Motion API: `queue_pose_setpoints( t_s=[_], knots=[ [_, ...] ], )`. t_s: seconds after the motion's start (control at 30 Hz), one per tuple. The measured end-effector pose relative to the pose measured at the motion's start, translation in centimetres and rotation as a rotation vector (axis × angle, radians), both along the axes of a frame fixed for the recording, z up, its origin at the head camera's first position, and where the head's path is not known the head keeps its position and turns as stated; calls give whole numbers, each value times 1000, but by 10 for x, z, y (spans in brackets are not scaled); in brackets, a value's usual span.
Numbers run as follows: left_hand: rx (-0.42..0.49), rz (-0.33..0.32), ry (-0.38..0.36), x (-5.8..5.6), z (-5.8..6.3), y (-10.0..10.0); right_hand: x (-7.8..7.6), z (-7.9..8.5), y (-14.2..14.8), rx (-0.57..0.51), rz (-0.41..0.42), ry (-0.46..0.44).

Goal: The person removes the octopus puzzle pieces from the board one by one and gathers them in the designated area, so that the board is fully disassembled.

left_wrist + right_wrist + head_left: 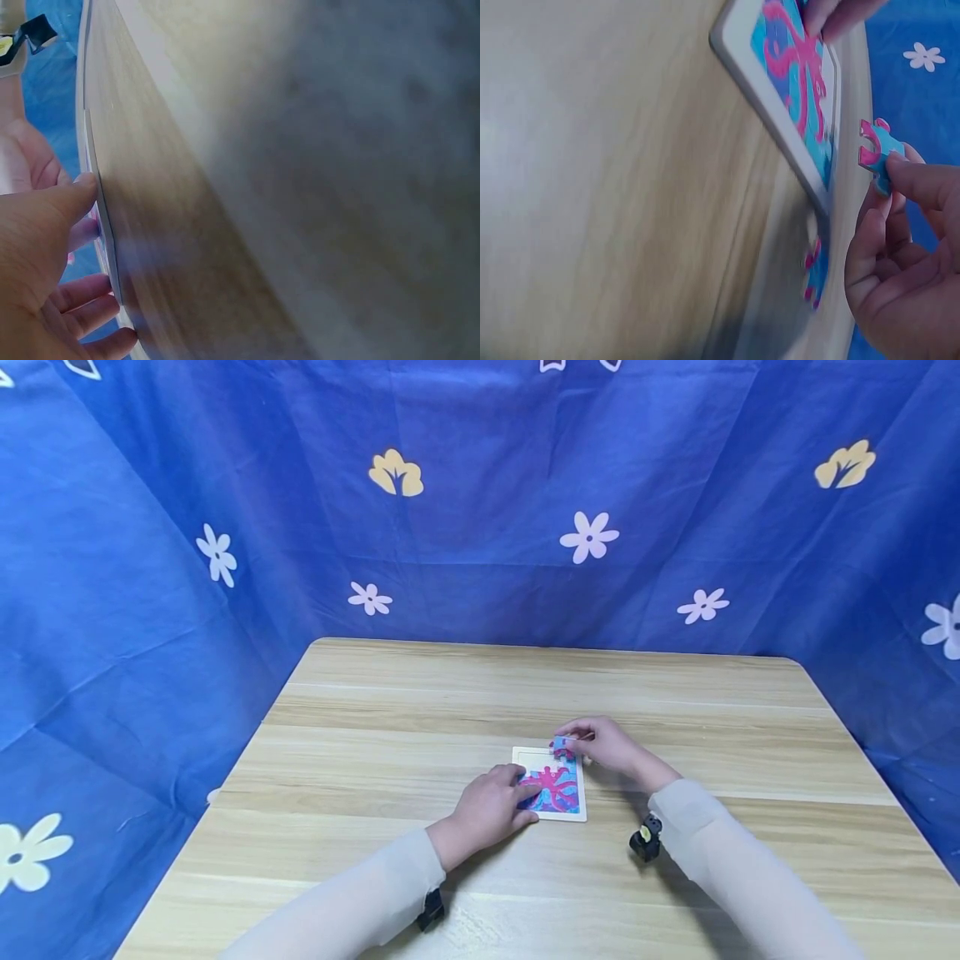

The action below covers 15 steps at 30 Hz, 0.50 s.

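Note:
A jigsaw puzzle [551, 785] with a pink octopus on blue lies in a shallow tray [558, 816] with a pale rim. My left hand [487, 806] rests over the tray's left side, its fingers on the puzzle. In the left wrist view, its thumb [79, 195] is at the tray's edge. Above the tray's back right corner, my right hand [607, 747] pinches a blue and pink puzzle piece [887, 146] between thumb and fingers. The tray's upper left part shows bare white. Another puzzle piece [815, 274] lies beside the tray in the right wrist view.
The wooden table [375, 735] extends around the tray on all sides. Behind and beside it hangs a blue cloth [480, 568] with flower prints. A small black device [647, 837] is worn at the right wrist, another [431, 910] at the left.

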<state>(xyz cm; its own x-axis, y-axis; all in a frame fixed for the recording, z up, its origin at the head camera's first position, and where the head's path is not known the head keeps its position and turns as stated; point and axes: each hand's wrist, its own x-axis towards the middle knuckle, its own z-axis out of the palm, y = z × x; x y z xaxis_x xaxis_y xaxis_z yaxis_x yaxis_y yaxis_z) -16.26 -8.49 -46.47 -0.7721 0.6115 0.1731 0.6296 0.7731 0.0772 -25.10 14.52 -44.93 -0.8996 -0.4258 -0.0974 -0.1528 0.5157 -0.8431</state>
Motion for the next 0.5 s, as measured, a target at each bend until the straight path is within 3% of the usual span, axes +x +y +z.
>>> queue_pose_setpoints(
  t_s=[0.5],
  knots=[
    [13,8,-11,0,0,-1,-8,-1,39,10,-43,-25]
  ],
)
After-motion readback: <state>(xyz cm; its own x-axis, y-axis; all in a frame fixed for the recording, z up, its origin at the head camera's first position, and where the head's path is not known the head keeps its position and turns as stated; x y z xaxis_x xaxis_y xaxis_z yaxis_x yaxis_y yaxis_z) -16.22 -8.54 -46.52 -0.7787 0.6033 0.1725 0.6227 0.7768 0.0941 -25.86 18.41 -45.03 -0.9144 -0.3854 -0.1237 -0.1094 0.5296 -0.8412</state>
